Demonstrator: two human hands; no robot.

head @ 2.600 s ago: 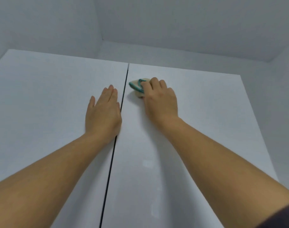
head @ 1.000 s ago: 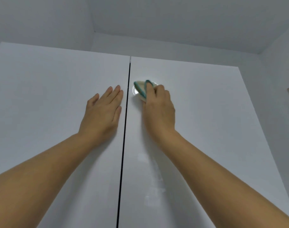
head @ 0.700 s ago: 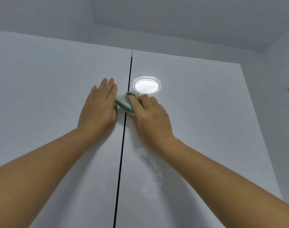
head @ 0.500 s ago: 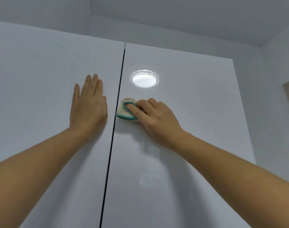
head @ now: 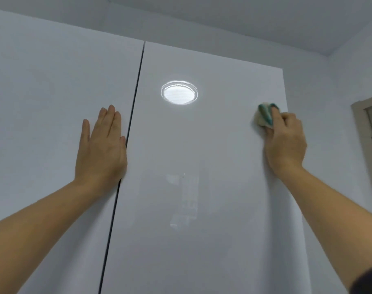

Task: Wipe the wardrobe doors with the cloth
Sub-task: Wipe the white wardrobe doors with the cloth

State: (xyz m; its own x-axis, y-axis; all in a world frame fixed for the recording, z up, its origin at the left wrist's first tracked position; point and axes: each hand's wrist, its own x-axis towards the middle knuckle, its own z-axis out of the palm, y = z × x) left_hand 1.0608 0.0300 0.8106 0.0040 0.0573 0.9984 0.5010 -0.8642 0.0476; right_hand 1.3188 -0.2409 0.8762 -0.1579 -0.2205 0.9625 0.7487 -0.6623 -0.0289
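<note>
Two glossy white wardrobe doors fill the view, the left door [head: 43, 124] and the right door [head: 202, 187], split by a dark vertical gap. My left hand [head: 100, 147] lies flat with straight fingers on the left door, just beside the gap. My right hand [head: 285, 143] grips a small cream cloth with a teal edge [head: 264, 115] and presses it against the right door near that door's right edge. Most of the cloth is hidden under my fingers.
A round ceiling light is reflected in the right door [head: 179, 94]. The white wall [head: 339, 102] runs to the right of the wardrobe, with a door frame [head: 363, 132] at the far right edge. The ceiling [head: 244, 18] is close above.
My right hand has swept the cloth from beside the centre gap across to the right door's right edge. My left hand has stayed flat on the left door. The camera has tilted slightly.
</note>
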